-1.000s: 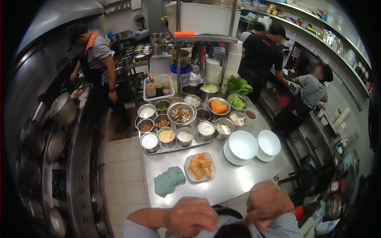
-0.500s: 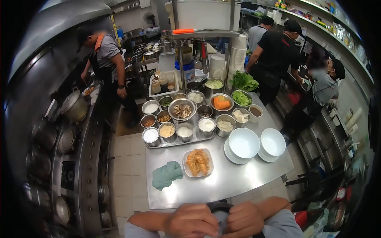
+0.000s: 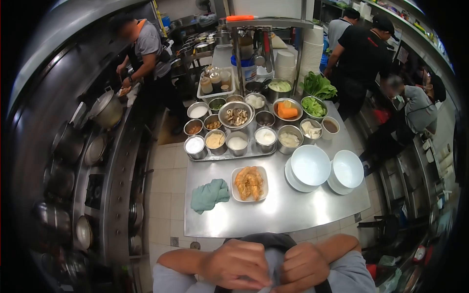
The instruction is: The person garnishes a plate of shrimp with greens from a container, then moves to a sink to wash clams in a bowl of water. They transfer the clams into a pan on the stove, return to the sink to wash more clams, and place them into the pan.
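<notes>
Close to my chest, my left hand [image 3: 239, 265] and my right hand [image 3: 304, 267] are held near each other with curled fingers. Their fingertips meet in front of my grey shirt and dark apron, and anything pinched in them is too hidden to name. Beyond my hands is the steel table [image 3: 273, 215]. A square white dish of orange-brown prawns [image 3: 250, 183] stands nearest, beside a crumpled green cloth [image 3: 210, 196]. Two stacks of white bowls, a larger bowl [image 3: 310, 165] and a smaller bowl [image 3: 348, 169], stand to the right.
Behind the dish, a metal tray [image 3: 234, 156] carries several steel pots of ingredients. Mushrooms [image 3: 237, 116], carrots [image 3: 287, 111] and leafy greens [image 3: 320, 86] sit farther back. A stove line [image 3: 110, 210] runs along the left. Co-workers stand at left and right.
My view has tilted, so the table and its contents sit higher and slightly right. My hands stay together at my chest. The co-worker on the left has leaned toward the stove.
</notes>
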Demonstrator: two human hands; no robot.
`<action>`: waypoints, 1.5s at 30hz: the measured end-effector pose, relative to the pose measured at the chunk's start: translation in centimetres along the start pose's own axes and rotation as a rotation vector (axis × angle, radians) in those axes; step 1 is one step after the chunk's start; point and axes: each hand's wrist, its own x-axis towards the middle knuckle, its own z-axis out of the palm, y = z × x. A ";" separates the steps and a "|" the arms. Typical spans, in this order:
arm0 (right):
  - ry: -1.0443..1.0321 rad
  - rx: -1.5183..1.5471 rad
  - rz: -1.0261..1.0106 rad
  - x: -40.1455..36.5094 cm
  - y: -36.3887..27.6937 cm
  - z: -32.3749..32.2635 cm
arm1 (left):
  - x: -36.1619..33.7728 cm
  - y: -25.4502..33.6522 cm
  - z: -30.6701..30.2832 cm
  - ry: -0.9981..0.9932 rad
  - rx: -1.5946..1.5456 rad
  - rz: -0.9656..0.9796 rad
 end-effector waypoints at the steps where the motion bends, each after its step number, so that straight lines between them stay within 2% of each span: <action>1: -0.064 0.000 0.036 -0.8 0.2 0.1 | -0.1 0.0 0.1 0.006 -0.066 -0.022; 5: 0.065 -0.063 0.002 -1.2 1.2 1.2 | -1.1 0.4 -0.3 -0.016 -0.013 -0.003; 7: 0.057 0.165 0.160 1.5 0.9 0.5 | -0.2 1.8 -0.8 -0.008 0.365 0.265; 8: 0.083 0.156 0.182 1.7 1.0 0.7 | -0.1 1.9 -0.7 -0.022 0.334 0.258; 11: 0.106 0.269 0.184 2.1 1.2 1.4 | -0.4 1.5 -0.6 -0.015 0.495 0.429; 18: 0.111 0.192 0.130 2.8 1.4 2.2 | -1.1 1.6 -1.4 0.004 0.460 0.490; 24: 0.137 0.090 0.098 2.5 0.6 2.2 | 0.6 1.0 -2.1 -0.109 0.401 0.453; 36: 0.232 -0.372 -0.089 -1.2 -4.1 -0.9 | 5.7 -0.6 2.0 -0.227 0.279 0.420; 39: 0.203 -0.403 -0.114 -2.8 -4.9 -1.8 | 6.6 -0.9 3.6 -0.255 0.297 0.407; 41: 0.075 -0.087 -0.054 -3.7 -5.1 -2.9 | 7.5 -1.2 5.1 -0.263 0.276 0.411; 42: 0.070 -0.080 -0.065 -4.3 -5.4 -3.5 | 8.3 -1.3 5.5 -0.260 0.290 0.408; 44: -0.196 0.147 0.097 -5.8 -5.9 -4.8 | 9.9 -1.4 6.2 -0.440 0.185 0.383; 45: -0.206 0.153 0.088 -6.5 -5.9 -5.0 | 9.8 -1.8 6.8 -0.440 0.075 0.335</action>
